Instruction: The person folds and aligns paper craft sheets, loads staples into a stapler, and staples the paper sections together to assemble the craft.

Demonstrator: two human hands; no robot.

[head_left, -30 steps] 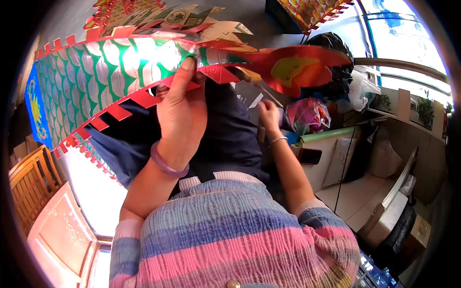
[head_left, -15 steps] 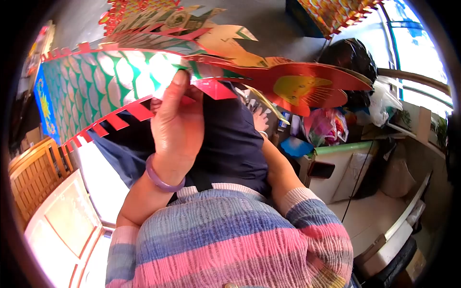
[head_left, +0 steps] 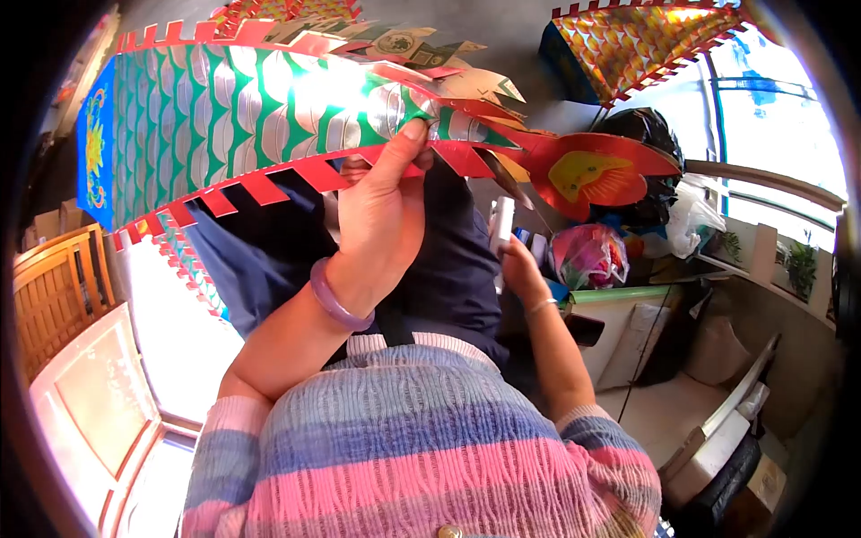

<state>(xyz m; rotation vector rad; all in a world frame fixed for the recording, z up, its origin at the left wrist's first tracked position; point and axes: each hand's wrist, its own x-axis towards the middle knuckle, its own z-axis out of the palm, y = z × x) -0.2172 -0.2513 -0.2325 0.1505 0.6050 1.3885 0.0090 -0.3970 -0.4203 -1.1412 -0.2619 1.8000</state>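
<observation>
My left hand (head_left: pixel 384 202), with a purple bangle at its wrist, pinches a scaled paper fish (head_left: pixel 242 125) near its narrow tail end, thumb on top. Green and silver scales cover the body, with red notched strips along both edges. A blue panel (head_left: pixel 95 148) with a yellow flower closes its wide end, and a red tail piece (head_left: pixel 601 170) with a yellow patch points right. Folded printed paper fins stand along the far edge. Lower down, beyond my lap, my right hand (head_left: pixel 523 269) grips a slim white tool (head_left: pixel 501 224); its exact kind is unclear.
Another scaled paper piece (head_left: pixel 641 45), orange and gold, stands at the upper right. A black plastic bag (head_left: pixel 641 134) and a pink-wrapped bundle (head_left: pixel 587 254) lie right of my knees. A wooden chair (head_left: pixel 63 287) is at the left. A phone (head_left: pixel 586 330) rests by the white cabinet.
My left hand and the paper fish have moved right, and the scaled side now faces me more. My right hand has come nearer and now shows a white tool in its grip.
</observation>
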